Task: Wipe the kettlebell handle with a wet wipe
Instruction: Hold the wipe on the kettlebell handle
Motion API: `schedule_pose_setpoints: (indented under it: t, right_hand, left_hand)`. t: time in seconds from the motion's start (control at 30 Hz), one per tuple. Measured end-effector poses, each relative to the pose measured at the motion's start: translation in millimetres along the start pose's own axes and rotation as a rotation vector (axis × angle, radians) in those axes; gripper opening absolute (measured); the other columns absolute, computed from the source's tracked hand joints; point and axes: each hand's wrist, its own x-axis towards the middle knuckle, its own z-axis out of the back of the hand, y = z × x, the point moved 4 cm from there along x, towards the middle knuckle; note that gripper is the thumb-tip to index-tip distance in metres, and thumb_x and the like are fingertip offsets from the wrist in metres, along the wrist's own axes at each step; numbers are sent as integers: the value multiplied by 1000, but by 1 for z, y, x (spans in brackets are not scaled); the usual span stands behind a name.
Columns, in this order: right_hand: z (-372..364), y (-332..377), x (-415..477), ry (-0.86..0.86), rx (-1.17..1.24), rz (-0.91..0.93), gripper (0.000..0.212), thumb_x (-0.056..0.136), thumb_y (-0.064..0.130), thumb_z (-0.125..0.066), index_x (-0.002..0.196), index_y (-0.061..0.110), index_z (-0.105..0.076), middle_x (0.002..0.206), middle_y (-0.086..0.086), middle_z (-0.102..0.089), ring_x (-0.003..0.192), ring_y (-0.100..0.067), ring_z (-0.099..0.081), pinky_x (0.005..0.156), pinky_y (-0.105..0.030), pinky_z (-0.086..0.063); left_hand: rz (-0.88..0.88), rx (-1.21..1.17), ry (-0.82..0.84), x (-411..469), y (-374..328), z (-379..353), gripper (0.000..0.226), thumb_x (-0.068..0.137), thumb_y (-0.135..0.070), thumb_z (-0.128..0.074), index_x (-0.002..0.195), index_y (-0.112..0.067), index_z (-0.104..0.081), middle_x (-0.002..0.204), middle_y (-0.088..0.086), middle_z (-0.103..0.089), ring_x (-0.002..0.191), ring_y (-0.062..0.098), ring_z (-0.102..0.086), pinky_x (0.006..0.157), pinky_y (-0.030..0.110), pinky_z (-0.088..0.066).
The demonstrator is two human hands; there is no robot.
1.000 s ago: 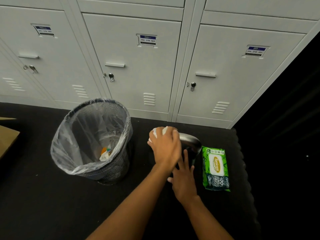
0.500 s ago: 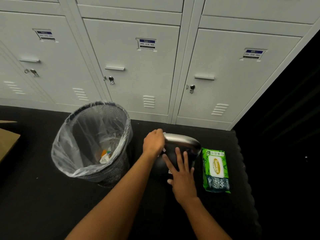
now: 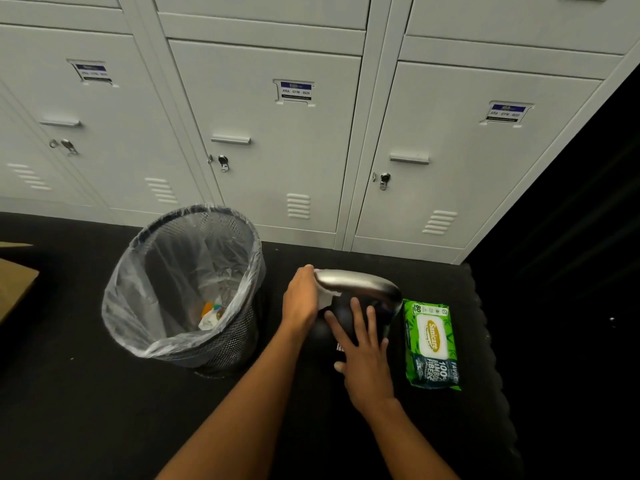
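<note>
Head view, looking down at black floor (image 3: pixel 104 410) in front of a row of grey lockers (image 3: pixel 277 140).

Kettlebell (image 3: pixel 342 307): black body, upright on the floor, right of centre, between the bin and the wipes pack. It is hard to separate from the dark floor. Its handle (image 3: pixel 360 284) is a bare metal arch running left to right across the top, with a bright glare along it.

Left grip (image 3: pixel 299 299): fingers curled over the left end of the handle, clasping the wet wipe (image 3: pixel 325 297) against the metal. White wipe material shows under the palm and hangs just below the bar. Forearm enters from the near edge.

Right grip (image 3: pixel 363 355): flat, fingers straight and spread, pressing on the near top of the kettlebell body below the handle. It holds nothing. Fingertips reach to just under the arch.

Wipes pack (image 3: pixel 433 344): green, flat on the floor just right of the kettlebell, with a white label flap on top. Print reads "Sanicare" and "100% bamboo fibers".

Bin (image 3: pixel 228 348): black mesh with a clear liner folded over the rim, just left of the kettlebell. There are a few scraps at its bottom.

Cardboard (image 3: pixel 14 285): a brown corner at the far left edge.
</note>
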Motion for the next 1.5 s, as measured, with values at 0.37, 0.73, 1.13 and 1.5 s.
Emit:
schedule_pose_setpoints:
  t: [0.37, 0.73, 1.13, 1.5]
  right_hand:
    - [11, 6, -8, 47, 11, 36, 107, 93, 18, -63, 140, 56, 25, 151, 7, 50, 141, -28, 41, 118, -63, -10]
    - [155, 14, -36, -295, 1060, -112, 31, 95, 1, -54, 89, 25, -72, 82, -6, -75, 68, -18, -71, 61, -32, -55]
    - [433, 109, -104, -342, 1500, 457, 33, 89, 12, -72, 120, 20, -67, 121, -15, -66, 102, -31, -71, 74, -33, -58]
    - [490, 127, -106, -663, 1287, 476, 22, 89, -4, -65, 92, 16, -75, 107, -5, -73, 96, -25, -71, 77, -37, -62]
  left_hand:
    - [-491, 370, 6, -39, -50, -1, 20, 106, -23, -47, 99, -21, -66, 87, -13, -63, 80, -2, -60, 66, 10, -42]
    - [-179, -476, 382, -94, -199, 12, 37, 98, -31, -53, 64, -14, -51, 107, 13, -71, 102, 31, -63, 82, 37, -46]
    - [-597, -569, 550, -198, -338, 55, 14, 85, -11, -47, 88, -5, -59, 135, 9, -66, 124, 36, -61, 103, 50, -45]
    - [-977, -32, 190, -224, -380, 83, 39, 90, -1, -67, 115, -31, -69, 118, -3, -70, 100, 21, -72, 85, 34, -61]
